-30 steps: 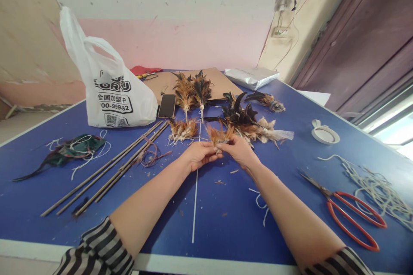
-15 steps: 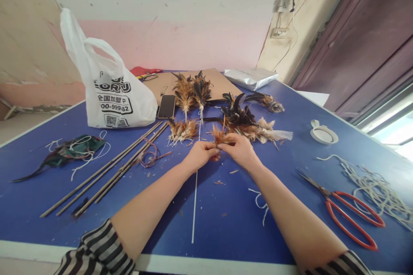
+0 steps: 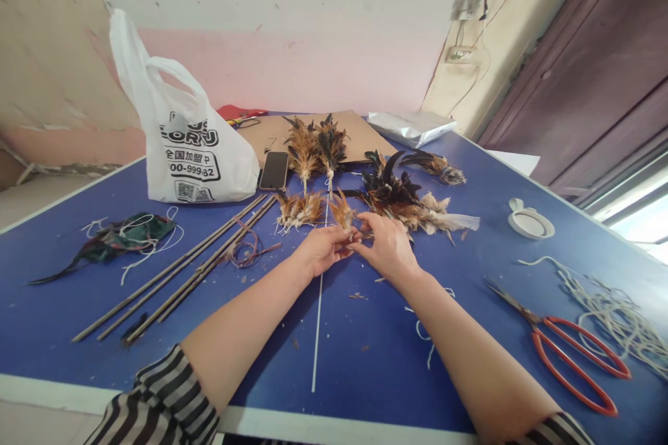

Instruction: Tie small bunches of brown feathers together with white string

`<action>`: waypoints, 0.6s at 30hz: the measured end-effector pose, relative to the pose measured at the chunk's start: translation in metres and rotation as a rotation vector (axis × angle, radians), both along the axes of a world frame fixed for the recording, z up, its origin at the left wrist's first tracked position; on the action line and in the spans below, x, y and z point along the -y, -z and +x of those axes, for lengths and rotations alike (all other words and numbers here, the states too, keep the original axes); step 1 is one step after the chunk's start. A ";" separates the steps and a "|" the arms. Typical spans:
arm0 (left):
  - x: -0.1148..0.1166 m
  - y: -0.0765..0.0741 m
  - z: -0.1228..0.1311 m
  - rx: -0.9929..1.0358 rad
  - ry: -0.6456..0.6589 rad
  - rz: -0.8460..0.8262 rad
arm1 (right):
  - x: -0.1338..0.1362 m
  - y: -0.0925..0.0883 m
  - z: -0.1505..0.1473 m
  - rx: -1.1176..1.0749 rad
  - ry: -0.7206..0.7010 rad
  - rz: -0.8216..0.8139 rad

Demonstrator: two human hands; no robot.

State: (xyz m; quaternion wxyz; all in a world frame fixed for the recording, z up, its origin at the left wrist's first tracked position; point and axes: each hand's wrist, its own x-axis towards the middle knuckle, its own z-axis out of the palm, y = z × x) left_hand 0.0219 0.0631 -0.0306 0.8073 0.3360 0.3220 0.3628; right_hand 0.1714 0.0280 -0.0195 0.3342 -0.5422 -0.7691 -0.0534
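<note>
A small bunch of reddish-brown feathers [image 3: 342, 212] stands with its tips up, its base pinched in the fingers of my left hand [image 3: 328, 250]. Close on its right is my right hand [image 3: 387, 245], thumb and forefinger parted, the fingertips by the bunch's base. Just beyond my left hand, a row of small brown feather bunches [image 3: 300, 210] lies on the blue table [image 3: 271, 361]. Past my right hand is a pile of dark and brown feathers [image 3: 394, 188]. Two larger tied feather bundles [image 3: 303, 146] rest partly on a cardboard sheet [image 3: 360, 132].
On the left are a white plastic bag [image 3: 203, 146], thin sticks [image 3: 172, 278], a purple cord [image 3: 245, 250] and a green feathered piece [image 3: 130, 236]. A phone [image 3: 274, 170] lies behind. Red-handled scissors [image 3: 568, 348], white string [image 3: 616, 313] and a tape roll [image 3: 531, 221] are on the right.
The feather bunch has turned more upright in my left hand. My right thumb and forefinger have come apart from their pinch. The whole view has shifted slightly.
</note>
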 end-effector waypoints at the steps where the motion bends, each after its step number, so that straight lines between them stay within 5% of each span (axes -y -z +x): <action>1: 0.001 0.001 0.001 0.001 0.004 0.001 | 0.000 0.000 0.001 0.008 0.010 0.000; 18: 0.005 0.007 0.006 0.013 0.059 0.050 | -0.002 0.000 0.001 0.006 0.073 -0.011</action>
